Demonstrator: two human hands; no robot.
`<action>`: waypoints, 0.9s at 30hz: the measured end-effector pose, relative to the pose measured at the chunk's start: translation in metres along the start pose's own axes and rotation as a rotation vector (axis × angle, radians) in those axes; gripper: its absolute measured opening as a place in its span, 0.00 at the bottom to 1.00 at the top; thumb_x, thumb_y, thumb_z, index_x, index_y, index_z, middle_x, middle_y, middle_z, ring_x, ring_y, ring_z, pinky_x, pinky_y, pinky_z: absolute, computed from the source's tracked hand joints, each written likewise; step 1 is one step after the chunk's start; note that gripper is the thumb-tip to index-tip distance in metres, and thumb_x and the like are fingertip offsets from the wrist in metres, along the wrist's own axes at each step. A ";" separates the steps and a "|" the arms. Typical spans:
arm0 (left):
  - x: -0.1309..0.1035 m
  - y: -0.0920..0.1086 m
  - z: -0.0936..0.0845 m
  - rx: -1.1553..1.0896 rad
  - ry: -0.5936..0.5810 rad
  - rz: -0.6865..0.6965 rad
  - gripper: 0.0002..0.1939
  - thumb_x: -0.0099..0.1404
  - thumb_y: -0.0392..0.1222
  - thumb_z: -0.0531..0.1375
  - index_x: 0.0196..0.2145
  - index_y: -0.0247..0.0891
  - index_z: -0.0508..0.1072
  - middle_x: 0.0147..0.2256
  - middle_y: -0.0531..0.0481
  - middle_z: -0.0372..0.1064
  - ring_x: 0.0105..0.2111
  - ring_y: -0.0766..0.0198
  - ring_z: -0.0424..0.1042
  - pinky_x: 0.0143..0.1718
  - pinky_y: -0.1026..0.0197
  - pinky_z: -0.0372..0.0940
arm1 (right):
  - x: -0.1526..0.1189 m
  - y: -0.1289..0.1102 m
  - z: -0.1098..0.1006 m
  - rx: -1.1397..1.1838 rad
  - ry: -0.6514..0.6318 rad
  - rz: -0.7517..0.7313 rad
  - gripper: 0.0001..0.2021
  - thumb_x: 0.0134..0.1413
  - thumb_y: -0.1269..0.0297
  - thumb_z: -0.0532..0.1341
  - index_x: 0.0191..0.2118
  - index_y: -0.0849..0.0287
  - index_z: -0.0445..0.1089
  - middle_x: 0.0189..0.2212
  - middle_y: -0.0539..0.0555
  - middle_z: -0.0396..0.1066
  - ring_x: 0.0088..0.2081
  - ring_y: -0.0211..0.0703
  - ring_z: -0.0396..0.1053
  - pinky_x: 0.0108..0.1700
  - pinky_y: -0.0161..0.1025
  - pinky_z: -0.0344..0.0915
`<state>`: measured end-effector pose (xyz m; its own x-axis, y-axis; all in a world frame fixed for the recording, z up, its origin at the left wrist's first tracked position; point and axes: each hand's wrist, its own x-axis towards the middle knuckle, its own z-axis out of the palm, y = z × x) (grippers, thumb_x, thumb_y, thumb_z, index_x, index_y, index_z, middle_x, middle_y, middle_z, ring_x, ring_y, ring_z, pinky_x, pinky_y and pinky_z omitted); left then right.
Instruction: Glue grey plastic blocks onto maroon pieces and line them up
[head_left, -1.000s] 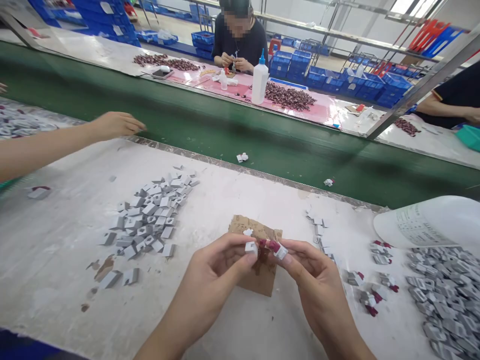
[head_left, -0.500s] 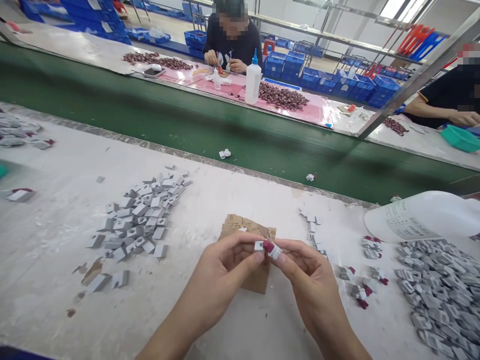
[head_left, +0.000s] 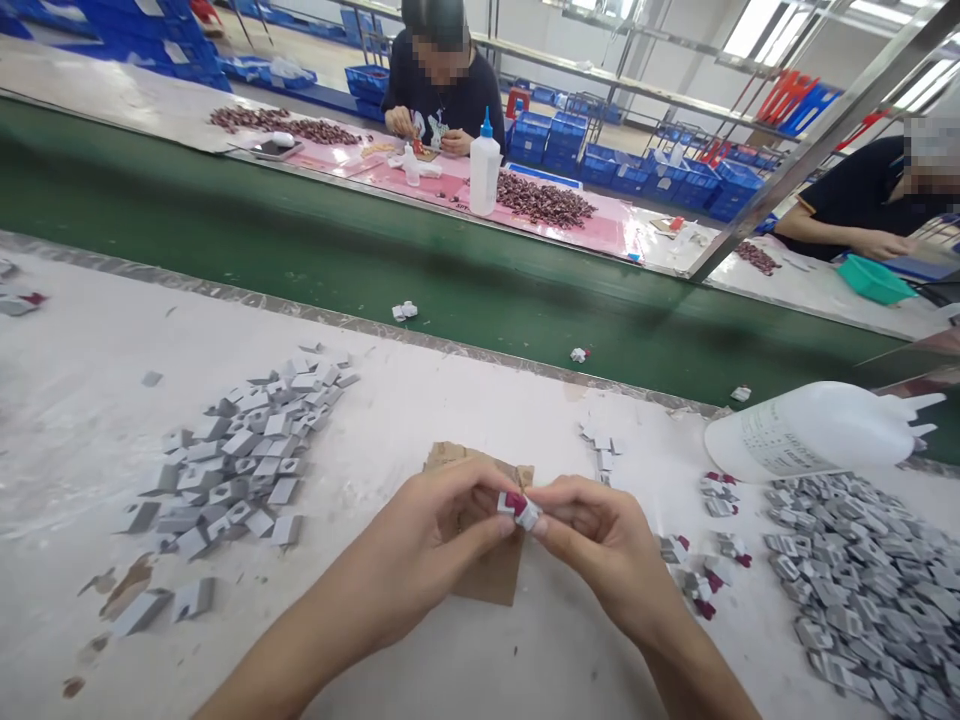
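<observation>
Between my two hands is a small grey and dark-red plastic part (head_left: 517,507). My left hand (head_left: 442,530) pinches its grey left end between thumb and forefinger. On the other side, my right hand (head_left: 600,540) grips the grey right end the same way, and dark red shows in the middle. Below them a piece of brown cardboard (head_left: 491,575) lies on the table, partly covered by my hands. A heap of grey block-like pieces (head_left: 240,450) spreads to the left. Several grey and dark-red parts (head_left: 709,580) lie right of my right hand.
A white plastic bottle (head_left: 795,430) lies on its side behind a large pile of grey pieces (head_left: 877,580). Beyond the table runs a green conveyor belt (head_left: 300,260) carrying a few small parts. A co-worker (head_left: 442,90) sits across it, near an upright bottle (head_left: 485,170).
The grey pieces in my two hands have come closer together, with the dark-red portion now between them. The camera view has shifted slightly to the right.
</observation>
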<state>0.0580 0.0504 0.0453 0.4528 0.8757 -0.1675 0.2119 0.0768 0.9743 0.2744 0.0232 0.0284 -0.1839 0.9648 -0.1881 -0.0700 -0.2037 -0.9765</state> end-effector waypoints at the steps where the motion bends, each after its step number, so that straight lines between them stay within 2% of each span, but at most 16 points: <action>1: 0.010 0.002 -0.002 0.035 -0.002 0.013 0.09 0.76 0.49 0.62 0.50 0.51 0.80 0.41 0.52 0.83 0.40 0.56 0.82 0.39 0.58 0.75 | 0.010 -0.003 -0.006 -0.113 0.024 -0.020 0.12 0.63 0.52 0.73 0.45 0.54 0.85 0.38 0.54 0.86 0.41 0.50 0.85 0.47 0.45 0.82; 4: 0.054 0.010 -0.008 0.284 0.132 0.059 0.07 0.77 0.44 0.60 0.48 0.48 0.78 0.40 0.53 0.82 0.40 0.58 0.81 0.38 0.59 0.74 | 0.059 -0.012 -0.031 -0.484 0.224 -0.109 0.16 0.67 0.53 0.67 0.49 0.59 0.83 0.41 0.60 0.85 0.38 0.54 0.84 0.44 0.51 0.82; 7: 0.115 0.013 -0.013 0.469 0.313 0.056 0.06 0.75 0.37 0.61 0.46 0.43 0.77 0.42 0.50 0.81 0.42 0.58 0.80 0.43 0.57 0.73 | 0.124 -0.022 -0.053 -0.644 0.400 -0.178 0.14 0.71 0.63 0.64 0.57 0.60 0.79 0.59 0.65 0.78 0.51 0.56 0.80 0.59 0.58 0.75; 8: 0.135 0.014 -0.013 0.493 0.335 0.042 0.06 0.75 0.36 0.62 0.47 0.41 0.77 0.42 0.49 0.80 0.42 0.57 0.79 0.45 0.56 0.73 | 0.144 -0.024 -0.059 -0.686 0.411 -0.191 0.14 0.71 0.65 0.65 0.58 0.58 0.78 0.63 0.64 0.75 0.55 0.57 0.78 0.62 0.60 0.73; 10: 0.170 0.013 -0.012 0.537 0.362 0.005 0.07 0.76 0.39 0.64 0.49 0.38 0.78 0.44 0.47 0.80 0.44 0.57 0.79 0.49 0.51 0.75 | 0.176 -0.029 -0.066 -0.753 0.399 -0.196 0.14 0.72 0.63 0.68 0.59 0.56 0.77 0.64 0.61 0.74 0.59 0.56 0.76 0.63 0.60 0.72; 13: 0.205 0.012 -0.003 0.590 0.364 -0.044 0.14 0.77 0.46 0.66 0.55 0.37 0.77 0.52 0.44 0.79 0.48 0.54 0.80 0.52 0.45 0.77 | 0.194 -0.034 -0.072 -0.802 0.401 -0.166 0.14 0.74 0.58 0.67 0.59 0.56 0.76 0.60 0.59 0.76 0.55 0.53 0.78 0.57 0.55 0.77; 15: 0.218 0.011 0.005 0.609 0.337 -0.055 0.17 0.77 0.47 0.66 0.57 0.37 0.77 0.55 0.42 0.77 0.50 0.53 0.80 0.52 0.45 0.77 | 0.183 -0.036 -0.072 -0.799 0.434 -0.145 0.12 0.74 0.59 0.68 0.56 0.58 0.77 0.55 0.58 0.79 0.51 0.50 0.80 0.54 0.53 0.79; 17: 0.227 0.010 0.013 0.623 0.301 -0.057 0.17 0.77 0.47 0.66 0.58 0.38 0.77 0.56 0.42 0.77 0.51 0.53 0.80 0.52 0.44 0.78 | 0.154 -0.035 -0.068 -0.770 0.442 -0.139 0.07 0.70 0.64 0.70 0.49 0.59 0.79 0.47 0.56 0.82 0.46 0.50 0.81 0.52 0.52 0.79; 19: 0.234 0.009 0.019 0.643 0.286 -0.062 0.17 0.77 0.47 0.66 0.58 0.38 0.77 0.57 0.42 0.77 0.52 0.52 0.80 0.53 0.44 0.78 | 0.114 -0.031 -0.060 -0.726 0.400 -0.145 0.02 0.62 0.68 0.71 0.41 0.58 0.81 0.40 0.55 0.84 0.43 0.51 0.83 0.51 0.49 0.79; 22: 0.240 0.009 0.023 0.695 0.336 -0.088 0.17 0.77 0.47 0.66 0.59 0.39 0.76 0.59 0.41 0.75 0.55 0.51 0.78 0.56 0.42 0.76 | 0.048 -0.015 -0.040 -0.659 0.290 -0.163 0.05 0.57 0.65 0.70 0.39 0.54 0.83 0.43 0.56 0.86 0.41 0.52 0.83 0.46 0.46 0.80; 23: 0.238 0.010 0.023 0.715 0.363 -0.097 0.18 0.77 0.47 0.66 0.59 0.39 0.76 0.60 0.41 0.75 0.56 0.50 0.78 0.57 0.41 0.75 | 0.027 -0.007 -0.033 -0.642 0.255 -0.170 0.05 0.57 0.64 0.69 0.39 0.53 0.83 0.44 0.55 0.85 0.38 0.50 0.83 0.44 0.45 0.80; 25: 0.224 0.012 0.021 0.751 0.410 -0.103 0.18 0.77 0.47 0.66 0.60 0.40 0.76 0.62 0.41 0.74 0.57 0.49 0.76 0.58 0.39 0.74 | -0.009 0.015 -0.021 -0.619 0.211 -0.161 0.05 0.59 0.62 0.68 0.38 0.51 0.83 0.38 0.53 0.83 0.33 0.46 0.80 0.40 0.41 0.79; 27: 0.193 0.014 0.019 0.778 0.431 -0.079 0.19 0.76 0.45 0.65 0.61 0.39 0.75 0.61 0.40 0.74 0.59 0.48 0.75 0.60 0.39 0.72 | -0.038 0.039 -0.014 -0.564 0.230 -0.127 0.07 0.63 0.56 0.68 0.38 0.50 0.83 0.33 0.52 0.81 0.31 0.46 0.80 0.37 0.38 0.80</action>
<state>0.1651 0.2113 0.0232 0.0799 0.9968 -0.0055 0.8276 -0.0632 0.5578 0.2927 -0.0187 -0.0040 0.0123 0.9997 -0.0231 0.4628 -0.0261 -0.8861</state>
